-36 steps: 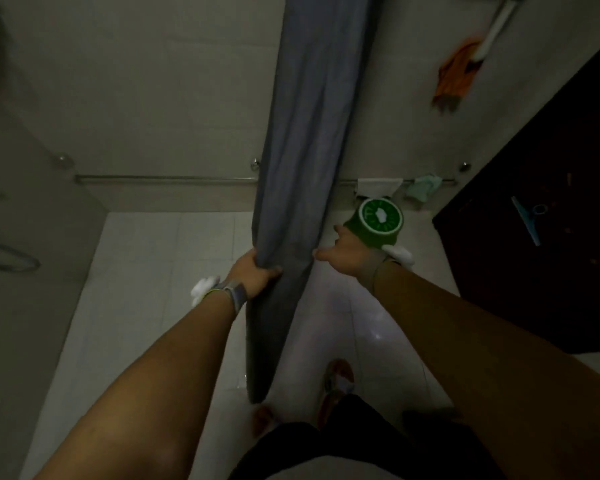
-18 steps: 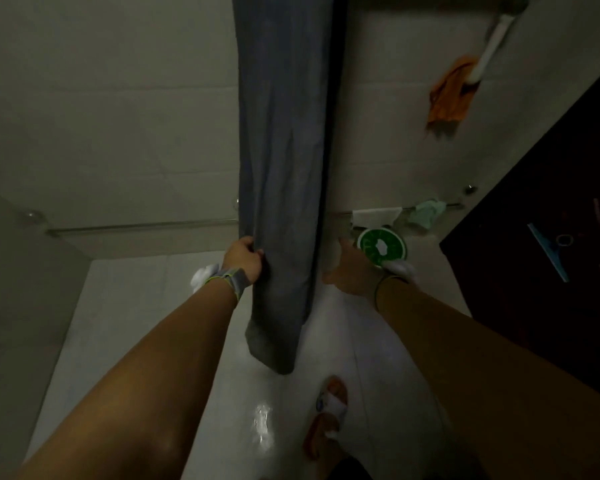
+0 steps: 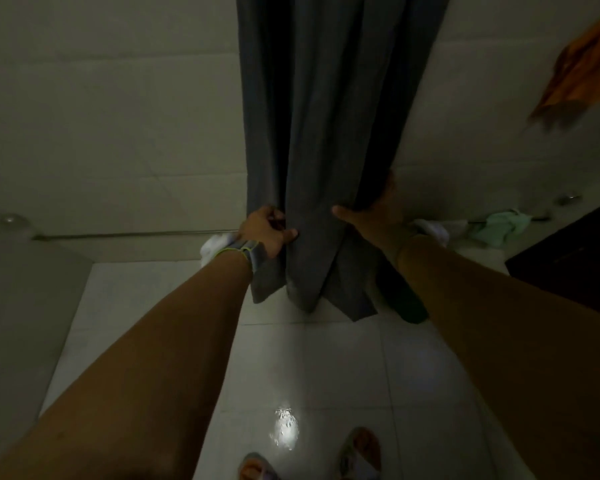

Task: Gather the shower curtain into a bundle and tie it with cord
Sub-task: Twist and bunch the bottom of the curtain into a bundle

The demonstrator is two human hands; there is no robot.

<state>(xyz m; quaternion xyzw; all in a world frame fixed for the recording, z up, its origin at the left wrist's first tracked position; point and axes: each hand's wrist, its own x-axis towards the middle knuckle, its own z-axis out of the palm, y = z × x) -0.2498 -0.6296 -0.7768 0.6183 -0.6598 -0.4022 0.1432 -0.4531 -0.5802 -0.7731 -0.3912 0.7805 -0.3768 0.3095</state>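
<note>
The hanging shower curtain (image 3: 326,133) is gripped at its 9 o'clock edge by the left hand (image 3: 267,233) and clasped at 3 o'clock by the right hand (image 3: 373,216).

Standing here, I can make out no writing, label, brand or number on anything. The light is dim, and the band (image 3: 248,252) on the left wrist is too blurred to show any marking.

dim tiled wall (image 3: 118,116), glossy white floor (image 3: 309,368)
</note>
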